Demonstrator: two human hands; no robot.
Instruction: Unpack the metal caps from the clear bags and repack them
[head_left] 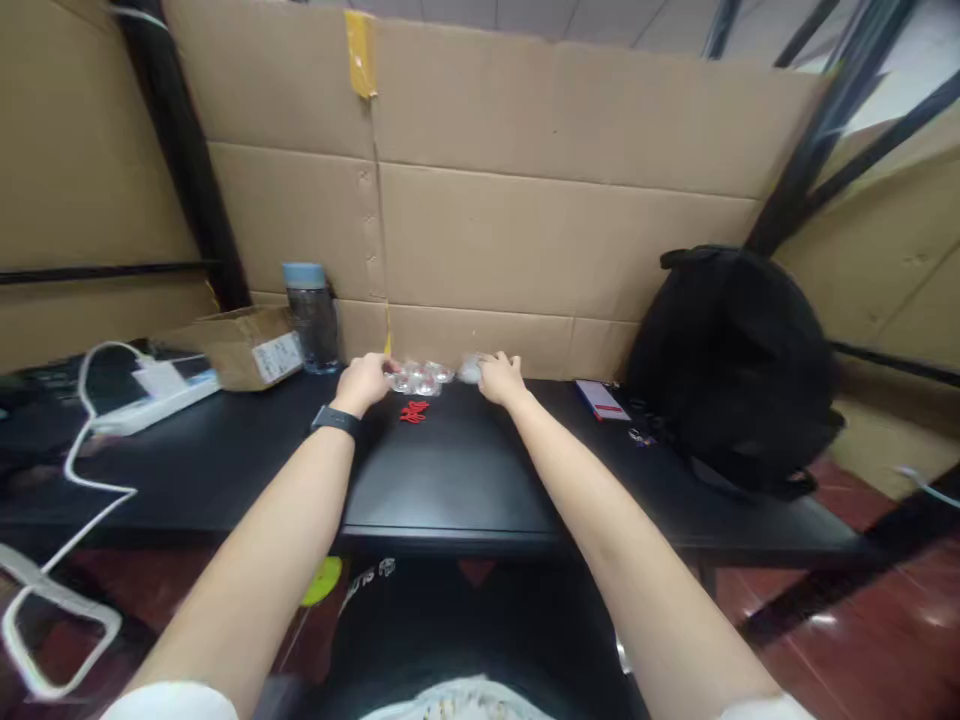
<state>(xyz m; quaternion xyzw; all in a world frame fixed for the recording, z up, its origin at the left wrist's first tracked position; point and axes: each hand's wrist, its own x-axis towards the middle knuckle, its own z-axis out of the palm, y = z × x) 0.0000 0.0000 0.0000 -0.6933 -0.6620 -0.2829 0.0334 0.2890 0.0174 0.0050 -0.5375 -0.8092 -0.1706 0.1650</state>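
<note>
Both my arms reach to the back of the black table. My left hand [364, 382], with a dark band on the wrist, is at the left end of a cluster of small clear plastic containers [422, 377] with hints of red in them. Its fingers curl in towards the cluster; what they pinch is hidden. My right hand [501, 378] has its thumb and fingertips on a blurred, clear rounded plastic piece [471, 369] right of the cluster. A small pile of red pieces [413, 411] lies on the table just in front of the containers.
A water bottle [311, 320] with a blue lid and an open cardboard box [244, 348] stand at the left, near a white power strip [157, 403] and cable. At the right are a black backpack [735, 370] and a small flat box [602, 400]. Cardboard walls [510, 240] the back.
</note>
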